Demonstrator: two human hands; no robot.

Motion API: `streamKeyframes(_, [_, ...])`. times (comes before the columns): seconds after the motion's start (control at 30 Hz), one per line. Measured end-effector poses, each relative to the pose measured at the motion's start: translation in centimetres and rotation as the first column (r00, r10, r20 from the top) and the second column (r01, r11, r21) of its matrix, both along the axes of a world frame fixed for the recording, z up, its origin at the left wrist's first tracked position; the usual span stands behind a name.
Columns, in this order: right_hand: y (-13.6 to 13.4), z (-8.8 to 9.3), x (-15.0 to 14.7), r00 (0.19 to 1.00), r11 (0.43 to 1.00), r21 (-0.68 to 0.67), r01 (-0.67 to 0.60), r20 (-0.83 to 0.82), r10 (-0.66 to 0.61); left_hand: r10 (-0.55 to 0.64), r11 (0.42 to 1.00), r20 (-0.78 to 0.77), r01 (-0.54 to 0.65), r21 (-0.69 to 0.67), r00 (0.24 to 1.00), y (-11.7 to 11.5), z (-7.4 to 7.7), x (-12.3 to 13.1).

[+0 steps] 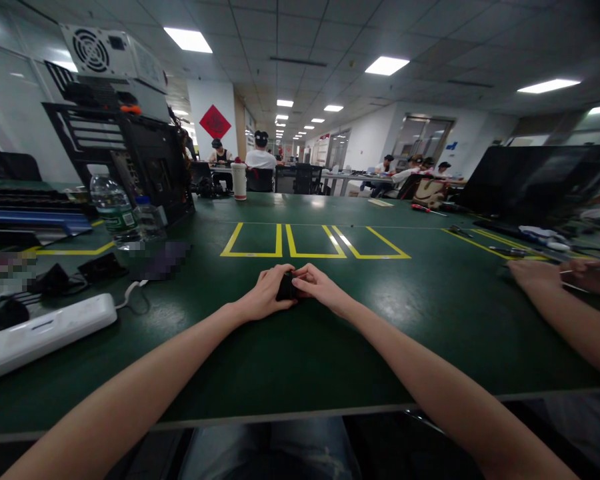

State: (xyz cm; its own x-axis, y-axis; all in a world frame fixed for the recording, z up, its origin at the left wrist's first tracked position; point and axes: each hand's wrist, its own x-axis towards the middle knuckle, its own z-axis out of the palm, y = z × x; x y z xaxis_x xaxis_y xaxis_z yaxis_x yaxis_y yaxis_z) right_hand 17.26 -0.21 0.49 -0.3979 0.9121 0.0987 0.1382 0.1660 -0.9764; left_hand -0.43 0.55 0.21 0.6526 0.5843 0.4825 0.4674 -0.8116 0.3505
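Both my arms reach out over a dark green table (pixel 330 347). My left hand (pixel 265 293) and my right hand (pixel 320 285) meet at the table's middle, fingers curled around a small black object (pixel 286 287) held between them. The object rests on or just above the table surface; most of it is hidden by my fingers. Just beyond my hands, three yellow outlined boxes (pixel 310 241) are marked on the table.
A white power strip (pixel 40 333) and cables lie at the left, with water bottles (pixel 115 210) and an open computer case (pixel 130 147) behind. A white cup (pixel 239 180) stands far back. Another person's arms (pixel 560 293) rest at the right, near tools and a black monitor (pixel 535 180).
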Motion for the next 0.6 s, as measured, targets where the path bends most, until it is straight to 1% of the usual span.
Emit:
streamKeyframes(0.07, [0.21, -0.16, -0.02, 1.0, 0.999, -0.042, 0.011, 0.005, -0.011, 0.005, 1.0, -0.002, -0.005, 0.009, 1.0, 0.16, -0.09, 0.08])
streamKeyframes(0.13, [0.36, -0.22, 0.05, 1.0, 0.999, -0.05, -0.003, -0.002, 0.003, 0.013, 1.0, -0.005, -0.013, 0.017, 1.0, 0.39, -0.19, 0.19])
streamKeyframes(0.27, [0.35, -0.11, 0.43, 0.999, 0.998, 0.055, -0.037, 0.004, 0.037, 0.018, 1.0, -0.005, -0.018, 0.021, 1.0, 0.79, -0.4, 0.36])
streamKeyframes(0.33, [0.24, -0.02, 0.59, 0.998, 0.995, 0.087, -0.057, 0.0, 0.057, 0.016, 1.0, 0.001, -0.016, 0.025, 1.0, 0.85, -0.44, 0.35])
streamKeyframes(0.43, [0.08, 0.08, 0.59, 0.997, 0.996, 0.054, -0.072, -0.025, 0.073, 0.007, 1.0, 0.005, -0.007, 0.025, 1.0, 0.76, -0.37, 0.28])
streamKeyframes(0.6, [0.14, 0.06, 0.17, 0.999, 1.0, 0.024, -0.013, -0.034, 0.014, -0.002, 1.0, 0.01, 0.002, 0.021, 1.0, 0.58, -0.24, 0.28])
